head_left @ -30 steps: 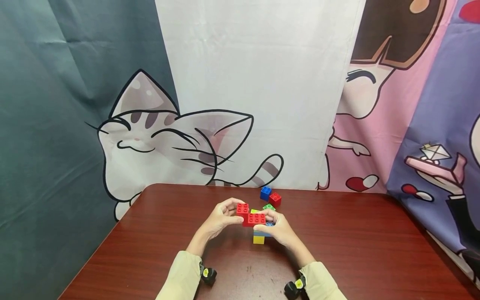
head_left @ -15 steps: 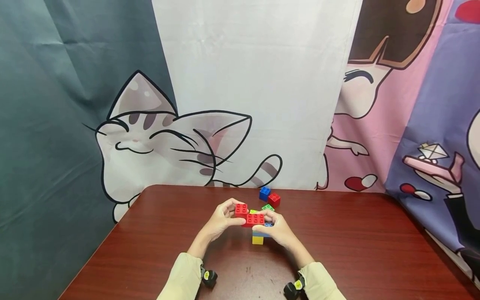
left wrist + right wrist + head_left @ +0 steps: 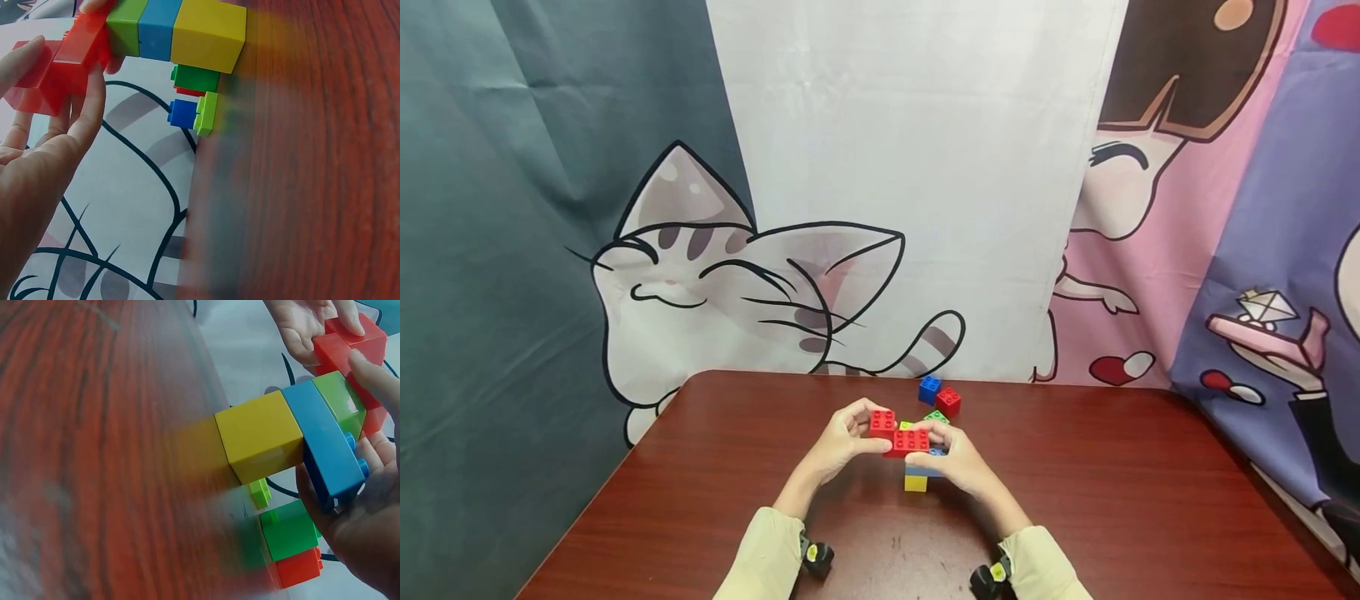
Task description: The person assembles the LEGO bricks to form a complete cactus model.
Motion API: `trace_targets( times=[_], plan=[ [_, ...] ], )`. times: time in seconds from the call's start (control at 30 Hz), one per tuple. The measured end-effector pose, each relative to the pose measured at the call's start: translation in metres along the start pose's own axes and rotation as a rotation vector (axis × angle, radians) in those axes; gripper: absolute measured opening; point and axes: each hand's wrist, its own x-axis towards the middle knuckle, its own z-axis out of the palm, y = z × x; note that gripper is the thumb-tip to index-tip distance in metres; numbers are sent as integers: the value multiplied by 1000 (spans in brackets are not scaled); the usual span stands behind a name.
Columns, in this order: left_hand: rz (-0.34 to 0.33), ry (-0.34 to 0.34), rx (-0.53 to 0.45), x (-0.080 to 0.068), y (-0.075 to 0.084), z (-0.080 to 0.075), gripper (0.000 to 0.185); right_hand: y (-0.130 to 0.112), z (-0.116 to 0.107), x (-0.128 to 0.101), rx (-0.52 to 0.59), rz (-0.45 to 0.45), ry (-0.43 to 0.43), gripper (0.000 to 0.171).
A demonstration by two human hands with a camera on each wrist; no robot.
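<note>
In front of the person stands a stack: a yellow brick (image 3: 259,437) at the bottom, a blue brick (image 3: 322,434) above it, then a lime green brick (image 3: 340,403). A long red brick (image 3: 912,440) tops the stack and juts out to the left. On its left end sits a smaller red brick (image 3: 882,422). My left hand (image 3: 838,443) grips the red bricks at that end, thumb in front and fingers behind. My right hand (image 3: 958,457) pinches the long red brick near its right end, thumb in front. The right fingertips are partly hidden behind the stack.
Beyond the stack on the brown table (image 3: 700,467) are a blue brick (image 3: 929,389), a red brick (image 3: 949,402) and a green brick (image 3: 936,416). A small lime brick (image 3: 206,114) shows beside the blue one in the left wrist view. A printed cloth hangs behind the table.
My left thumb has shifted slightly right along the red bricks. Both hands keep their hold, and the stack stays in place.
</note>
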Motion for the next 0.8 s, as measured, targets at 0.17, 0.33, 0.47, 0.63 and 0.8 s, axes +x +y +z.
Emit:
trace_targets(
  times=[0.17,0.33,0.47,0.63,0.8],
  plan=[
    [-7,1,-3,1,1,1,42,0,-7,1,-49,0,67,34],
    [-18,9,-9,0,1,1,44,0,-14,2,-28,-12,163,30],
    [-25,12,-22,0,1,2,44,2,-18,3,-40,-11,258,29],
    [-35,14,-23,1,1,2,42,6,-22,4,-51,7,391,26],
    [-33,2,-29,1,0,2,43,12,-24,4,-78,15,411,23]
  ],
)
